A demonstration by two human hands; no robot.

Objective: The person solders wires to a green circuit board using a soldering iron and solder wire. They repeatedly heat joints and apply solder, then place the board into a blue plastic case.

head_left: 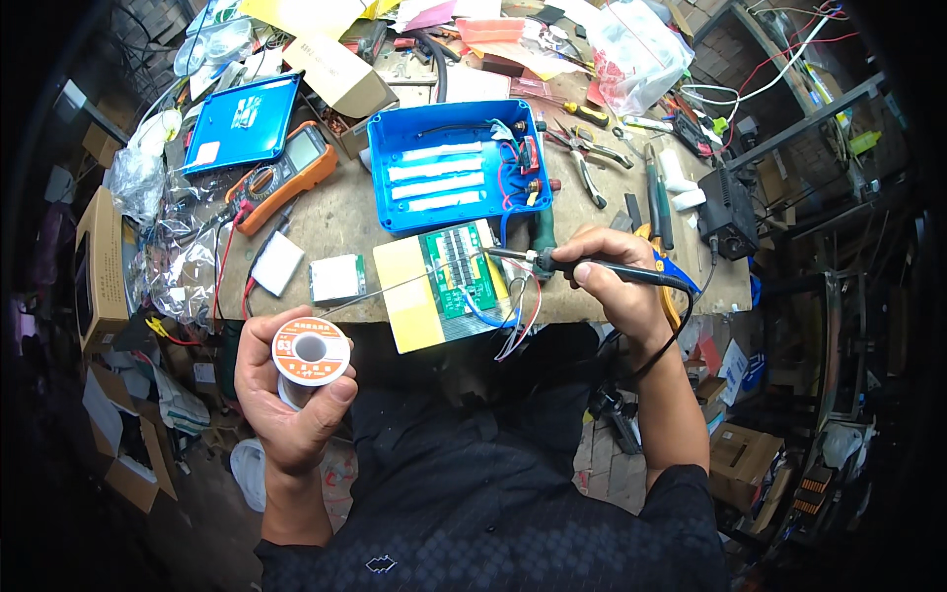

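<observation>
The left hand (291,395) is closed around a solder spool (309,351) with an orange round label, held below the desk (335,222) edge, near the person's lap. A thin solder wire (395,291) runs up and right from the spool to a green circuit board (462,271) that lies on a yellow pad (406,296) at the desk's front edge. The right hand (617,286) grips a black soldering iron (592,266) like a pen, its tip pointing left and resting at the board's upper right part, where the wire ends. The two hands are well apart, the board between them. Blue, red and white leads (513,321) hang from the board over the edge. Just behind the board sits an open blue box (459,163) with white strips inside and small red parts at its right side. To the left lies a flat blue lid (242,123) with a white label, and beside it an orange multimeter (286,173) with red and black probes. A small white packet (335,278) and a white square (277,262) lie left of the pad. A brown carton (340,74) stands behind the meter; other cartons (104,271) sit at the left on the floor side. Pliers (587,158) and screwdrivers lie right of the box, near a clear plastic bag (636,49).
</observation>
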